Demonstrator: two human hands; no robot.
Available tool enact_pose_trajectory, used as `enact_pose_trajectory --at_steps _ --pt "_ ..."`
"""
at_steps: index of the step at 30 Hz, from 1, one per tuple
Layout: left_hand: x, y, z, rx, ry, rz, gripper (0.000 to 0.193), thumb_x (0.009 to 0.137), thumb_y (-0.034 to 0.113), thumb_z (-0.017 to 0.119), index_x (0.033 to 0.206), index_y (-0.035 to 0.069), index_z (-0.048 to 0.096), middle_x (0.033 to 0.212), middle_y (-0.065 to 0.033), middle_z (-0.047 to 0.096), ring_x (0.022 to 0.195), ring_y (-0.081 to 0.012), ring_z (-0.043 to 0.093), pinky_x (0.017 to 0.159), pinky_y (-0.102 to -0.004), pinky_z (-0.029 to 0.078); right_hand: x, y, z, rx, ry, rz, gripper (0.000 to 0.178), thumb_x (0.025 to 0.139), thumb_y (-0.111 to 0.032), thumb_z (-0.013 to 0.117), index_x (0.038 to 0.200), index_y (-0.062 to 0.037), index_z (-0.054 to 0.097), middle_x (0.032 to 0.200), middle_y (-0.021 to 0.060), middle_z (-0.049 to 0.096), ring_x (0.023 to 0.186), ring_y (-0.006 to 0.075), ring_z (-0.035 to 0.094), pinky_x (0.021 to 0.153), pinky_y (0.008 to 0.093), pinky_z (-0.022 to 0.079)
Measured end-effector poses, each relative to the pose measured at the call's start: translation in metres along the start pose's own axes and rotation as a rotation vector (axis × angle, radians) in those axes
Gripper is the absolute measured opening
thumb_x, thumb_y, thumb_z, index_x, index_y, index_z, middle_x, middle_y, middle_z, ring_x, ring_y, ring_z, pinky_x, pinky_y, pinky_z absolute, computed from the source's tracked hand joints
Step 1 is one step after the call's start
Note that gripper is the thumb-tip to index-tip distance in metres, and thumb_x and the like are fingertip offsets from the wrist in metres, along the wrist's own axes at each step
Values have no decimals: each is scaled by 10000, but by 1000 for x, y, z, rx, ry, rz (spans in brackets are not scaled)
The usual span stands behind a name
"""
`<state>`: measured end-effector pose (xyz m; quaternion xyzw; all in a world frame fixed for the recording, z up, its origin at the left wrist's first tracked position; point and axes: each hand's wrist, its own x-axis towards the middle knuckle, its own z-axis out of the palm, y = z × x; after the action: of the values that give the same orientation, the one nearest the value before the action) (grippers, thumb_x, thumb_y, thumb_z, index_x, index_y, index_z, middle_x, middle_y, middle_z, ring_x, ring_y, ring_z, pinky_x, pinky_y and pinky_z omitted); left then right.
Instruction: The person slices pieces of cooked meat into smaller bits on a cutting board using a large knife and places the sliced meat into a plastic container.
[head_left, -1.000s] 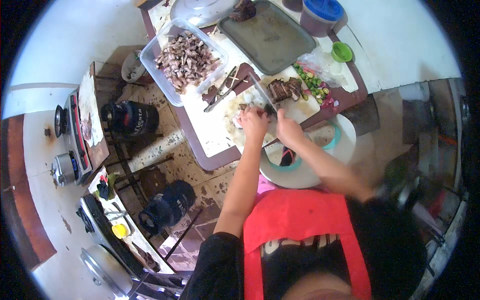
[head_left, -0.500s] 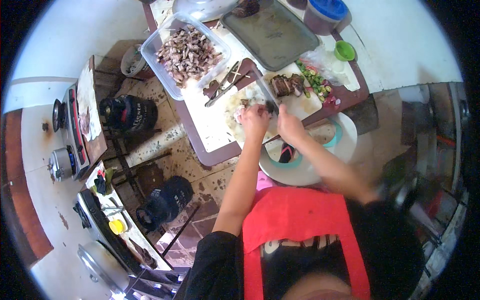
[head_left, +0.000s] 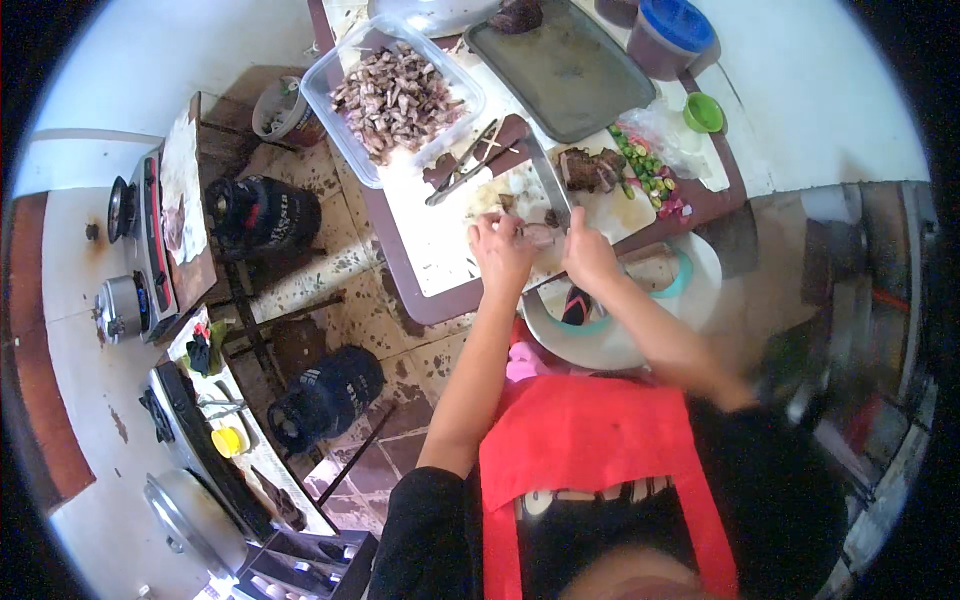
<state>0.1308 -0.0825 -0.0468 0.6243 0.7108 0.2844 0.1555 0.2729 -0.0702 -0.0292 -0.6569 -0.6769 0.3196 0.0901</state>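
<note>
My right hand [head_left: 592, 255] is wrapped round the handle of a knife [head_left: 552, 178], its long blade pointing away from me over the white cutting board [head_left: 435, 245]. Beside the blade, my left hand [head_left: 501, 252] has its fingers curled on a piece of meat [head_left: 541, 236], pressing it to the board. Small dark scraps of meat lie just beyond those fingers. To the right of the knife rests a browned chunk of grilled meat [head_left: 588, 170], with chopped green peppers and red onion [head_left: 652, 175] next to it. Metal tongs [head_left: 465, 172] lie left of the blade.
A clear plastic tub [head_left: 475, 100] of chopped meat stands at the far left of the table, near a dark tray [head_left: 560, 80]. A blue-lidded container [head_left: 672, 40] and a green cup [head_left: 703, 112] are at the right. Below the table edge is a pale basin [head_left: 700, 275].
My left hand has shifted slightly left, and the piece of meat beside it shows more clearly. The knife stays in my right hand. The whole view has shifted a little.
</note>
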Motion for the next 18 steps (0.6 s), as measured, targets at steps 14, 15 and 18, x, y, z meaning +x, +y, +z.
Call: enact_pose_trajectory --at_steps 14,15,18 --pt "-16 -3 3 124 -34 76 222 619 187 706 826 127 650 1031 -50 508 945 -298 450 795 -433 374 0 16 11 -99 72 -21 315 811 -78 431 1076 54 324 681 285 574 653 453 575 607 522 456" --pt "-16 -4 6 126 -39 78 214 625 191 704 823 130 651 1054 -45 503 956 -298 448 802 -436 370 4 12 8 -100 68 -26 315 811 -78 431 1076 54 324 681 285 574 653 453 575 607 522 456" --pt "-9 -8 14 129 -32 75 194 634 198 702 813 137 655 1073 -43 499 977 -296 438 810 -436 366 8 -7 -2 -56 44 -59 294 816 -84 424 1060 49 327 696 283 577 662 455 574 612 532 449"
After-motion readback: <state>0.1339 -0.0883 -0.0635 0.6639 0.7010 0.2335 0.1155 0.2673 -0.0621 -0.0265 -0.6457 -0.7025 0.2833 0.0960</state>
